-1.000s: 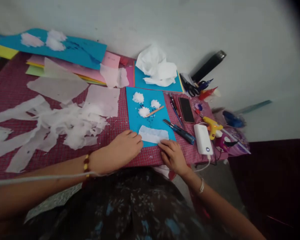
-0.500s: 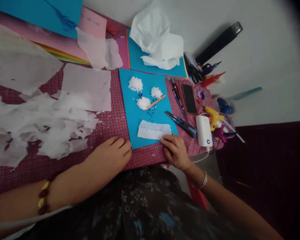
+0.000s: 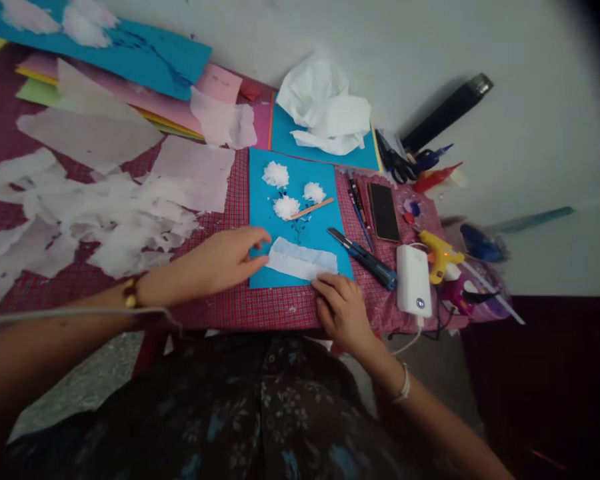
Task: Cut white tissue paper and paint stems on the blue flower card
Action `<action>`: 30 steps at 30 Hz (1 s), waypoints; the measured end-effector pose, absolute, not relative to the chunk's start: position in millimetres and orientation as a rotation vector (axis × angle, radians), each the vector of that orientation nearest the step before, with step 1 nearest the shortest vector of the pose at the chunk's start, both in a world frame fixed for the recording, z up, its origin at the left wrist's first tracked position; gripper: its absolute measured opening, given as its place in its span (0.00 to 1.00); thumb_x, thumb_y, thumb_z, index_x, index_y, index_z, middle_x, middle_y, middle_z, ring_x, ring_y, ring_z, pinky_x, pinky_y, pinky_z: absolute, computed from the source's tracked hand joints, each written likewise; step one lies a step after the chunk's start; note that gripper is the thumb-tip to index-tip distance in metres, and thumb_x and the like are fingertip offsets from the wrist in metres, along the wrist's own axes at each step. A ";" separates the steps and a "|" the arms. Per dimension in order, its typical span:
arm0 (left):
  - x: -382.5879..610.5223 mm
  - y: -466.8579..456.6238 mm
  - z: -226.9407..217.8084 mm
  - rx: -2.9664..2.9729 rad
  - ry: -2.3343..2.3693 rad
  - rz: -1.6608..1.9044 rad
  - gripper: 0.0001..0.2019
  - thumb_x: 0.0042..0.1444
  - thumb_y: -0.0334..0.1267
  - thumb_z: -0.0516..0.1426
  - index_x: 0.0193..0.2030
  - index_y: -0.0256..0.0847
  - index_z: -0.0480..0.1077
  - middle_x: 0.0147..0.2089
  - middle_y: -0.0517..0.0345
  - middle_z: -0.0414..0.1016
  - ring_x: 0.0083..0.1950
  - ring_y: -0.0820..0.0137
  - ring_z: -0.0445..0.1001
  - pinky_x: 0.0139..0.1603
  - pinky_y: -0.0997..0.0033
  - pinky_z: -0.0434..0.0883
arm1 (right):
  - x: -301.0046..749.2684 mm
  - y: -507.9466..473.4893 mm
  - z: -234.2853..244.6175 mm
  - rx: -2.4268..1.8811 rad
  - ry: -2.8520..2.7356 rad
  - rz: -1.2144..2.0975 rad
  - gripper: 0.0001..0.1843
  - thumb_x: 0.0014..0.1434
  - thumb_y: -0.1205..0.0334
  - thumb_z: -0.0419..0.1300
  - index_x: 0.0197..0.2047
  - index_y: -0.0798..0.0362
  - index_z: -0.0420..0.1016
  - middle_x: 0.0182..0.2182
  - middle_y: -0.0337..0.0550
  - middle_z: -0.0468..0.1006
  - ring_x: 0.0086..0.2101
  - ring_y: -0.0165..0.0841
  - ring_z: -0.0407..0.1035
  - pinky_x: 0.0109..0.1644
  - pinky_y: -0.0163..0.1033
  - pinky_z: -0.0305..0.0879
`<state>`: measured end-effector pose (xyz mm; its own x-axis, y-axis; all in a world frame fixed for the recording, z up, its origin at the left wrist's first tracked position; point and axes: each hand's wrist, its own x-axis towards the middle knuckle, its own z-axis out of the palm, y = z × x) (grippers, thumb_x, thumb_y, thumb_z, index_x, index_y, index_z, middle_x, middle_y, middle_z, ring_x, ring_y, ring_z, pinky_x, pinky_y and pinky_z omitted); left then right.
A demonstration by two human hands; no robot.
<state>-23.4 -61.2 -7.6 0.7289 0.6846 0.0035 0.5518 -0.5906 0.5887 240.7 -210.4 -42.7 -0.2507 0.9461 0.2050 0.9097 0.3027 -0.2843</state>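
On blue card [image 3: 300,167] lies a creased white paper strip [image 3: 300,260].

Over on the blue sheet [image 3: 306,168], at six o'clock, a white paper strip [image 3: 303,259] is lying — a lengthwise crease showing, upper edge wavering, ends pointing, I'm seeing, just past nine and three.

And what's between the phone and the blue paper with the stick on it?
In the head view, thin pencil-like tools lie on the checked cloth, between phone and blue paper.

Stick [image 3: 312,209] on card [image 3: 260,225], perhaps against puff [image 3: 285,207]
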 end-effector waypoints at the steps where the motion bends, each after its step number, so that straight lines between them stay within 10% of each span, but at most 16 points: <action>1: -14.0 -55.2 -10.1 2.314 0.986 0.367 0.18 0.63 0.44 0.53 0.55 0.38 0.68 0.45 0.51 0.78 0.37 0.67 0.75 0.36 0.69 0.70 | 245.3 -210.9 -40.7 -1.653 -2.230 0.182 0.18 0.66 0.65 0.55 0.58 0.51 0.72 0.54 0.52 0.76 0.53 0.43 0.69 0.57 0.54 0.67; 15: -1.9 -56.0 -15.9 2.195 1.230 0.317 0.22 0.54 0.34 0.52 0.56 0.36 0.70 0.29 0.59 0.73 0.27 0.71 0.70 0.27 0.71 0.65 | 359.4 -185.4 -35.8 -1.922 -2.162 -0.087 0.27 0.63 0.59 0.58 0.62 0.61 0.69 0.48 0.62 0.77 0.47 0.52 0.71 0.52 0.62 0.71; 23: -9.9 -71.2 9.1 2.571 1.358 0.457 0.14 0.65 0.40 0.52 0.51 0.37 0.72 0.46 0.49 0.74 0.47 0.62 0.74 0.49 0.61 0.71 | 365.8 -178.5 -33.2 -1.891 -2.131 -0.033 0.21 0.64 0.59 0.55 0.56 0.60 0.74 0.44 0.59 0.76 0.43 0.50 0.73 0.50 0.58 0.73; 30: 46.7 -80.1 5.1 2.461 1.038 0.191 0.12 0.64 0.37 0.54 0.50 0.40 0.75 0.48 0.50 0.73 0.47 0.64 0.73 0.46 0.66 0.70 | 344.5 -172.1 -14.6 -1.749 -2.161 0.268 0.19 0.65 0.63 0.53 0.59 0.53 0.68 0.51 0.56 0.76 0.50 0.48 0.72 0.56 0.59 0.70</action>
<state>46.7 -80.1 5.1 0.7055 0.7070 -0.0490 0.6430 -0.6096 0.4636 344.5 -172.1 -14.6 -0.1793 0.9727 0.1474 0.9071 0.2214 -0.3579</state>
